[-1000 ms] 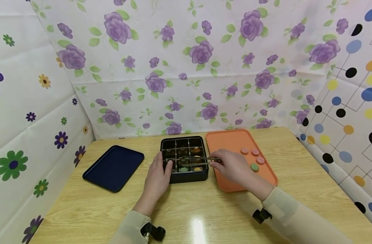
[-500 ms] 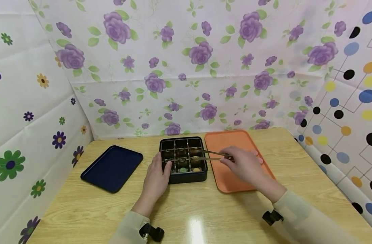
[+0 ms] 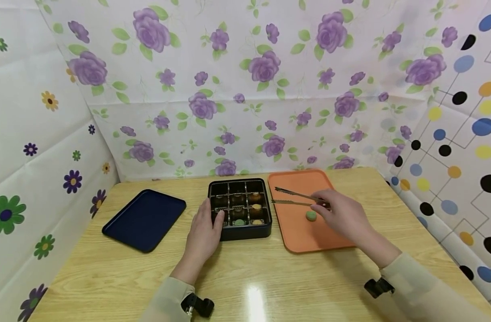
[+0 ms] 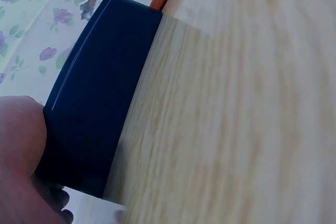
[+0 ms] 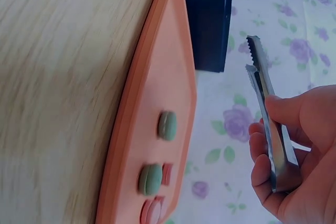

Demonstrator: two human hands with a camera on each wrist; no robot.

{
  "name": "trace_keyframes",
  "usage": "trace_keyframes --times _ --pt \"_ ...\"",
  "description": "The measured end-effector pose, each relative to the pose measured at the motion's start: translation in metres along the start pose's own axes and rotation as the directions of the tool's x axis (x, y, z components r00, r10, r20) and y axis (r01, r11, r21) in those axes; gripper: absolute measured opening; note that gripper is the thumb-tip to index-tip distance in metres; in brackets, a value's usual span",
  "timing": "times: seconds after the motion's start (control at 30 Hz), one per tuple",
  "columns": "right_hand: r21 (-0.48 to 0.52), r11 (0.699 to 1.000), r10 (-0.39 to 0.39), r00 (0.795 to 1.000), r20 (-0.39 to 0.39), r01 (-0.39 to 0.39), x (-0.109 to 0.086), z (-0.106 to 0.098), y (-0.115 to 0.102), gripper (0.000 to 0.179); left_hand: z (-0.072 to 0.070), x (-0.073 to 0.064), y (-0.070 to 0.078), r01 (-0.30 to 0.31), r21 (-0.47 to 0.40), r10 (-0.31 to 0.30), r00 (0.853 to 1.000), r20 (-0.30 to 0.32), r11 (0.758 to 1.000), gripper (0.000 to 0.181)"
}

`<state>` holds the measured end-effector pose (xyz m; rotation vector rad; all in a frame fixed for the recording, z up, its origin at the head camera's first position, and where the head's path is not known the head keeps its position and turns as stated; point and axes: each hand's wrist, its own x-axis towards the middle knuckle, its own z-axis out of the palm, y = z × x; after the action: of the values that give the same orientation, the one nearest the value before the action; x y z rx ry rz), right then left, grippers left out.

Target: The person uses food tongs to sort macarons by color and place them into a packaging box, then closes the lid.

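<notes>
My left hand (image 3: 203,228) holds the near left corner of a black divided box (image 3: 246,232), its thumb at the front rim. In the left wrist view that thumb lies against the dark wall of the box. A green macaron (image 3: 239,222) and yellowish ones (image 3: 257,222) sit in several compartments. My right hand (image 3: 343,214) grips metal tongs (image 5: 275,135) above the orange tray (image 3: 287,232); their tips are spread, with nothing between them. Beneath them on the tray are two green macarons (image 5: 167,125) and some pink ones (image 5: 151,211), the pink ones hidden by my hand in the head view.
A dark blue tray (image 3: 144,219) lies on the left of the wooden table (image 3: 225,277). The orange tray stands right beside the box. Patterned cloth (image 3: 237,98) hangs behind the table and along both sides.
My right hand has drawn the tongs out of the box and rightward over the orange tray. A yellowish macaron shows in a right-hand compartment where the tongs were. My left hand stays at the box.
</notes>
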<state>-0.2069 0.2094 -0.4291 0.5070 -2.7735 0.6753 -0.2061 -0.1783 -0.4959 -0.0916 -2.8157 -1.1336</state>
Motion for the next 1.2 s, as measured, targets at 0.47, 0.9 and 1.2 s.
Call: trace_keyframes --times 0.47,0.9,1.2 --pt "-0.028 0.998 0.063 0.998 0.014 -0.063 -0.016 -0.009 0.034 0.025 0.001 -0.003 0.000 0.001 -0.003 -0.001 1.000 0.002 1.000 0.079" --pt "-0.065 0.993 0.107 0.993 0.051 -0.103 -0.022 -0.016 0.058 0.030 -0.003 0.002 0.000 0.015 -0.003 -0.015 1.000 0.001 1.000 0.081" --pt "-0.057 0.993 0.104 0.990 0.094 -0.099 -0.036 -0.015 0.073 0.030 -0.001 0.000 0.001 0.001 0.002 -0.001 1.000 0.010 1.000 0.080"
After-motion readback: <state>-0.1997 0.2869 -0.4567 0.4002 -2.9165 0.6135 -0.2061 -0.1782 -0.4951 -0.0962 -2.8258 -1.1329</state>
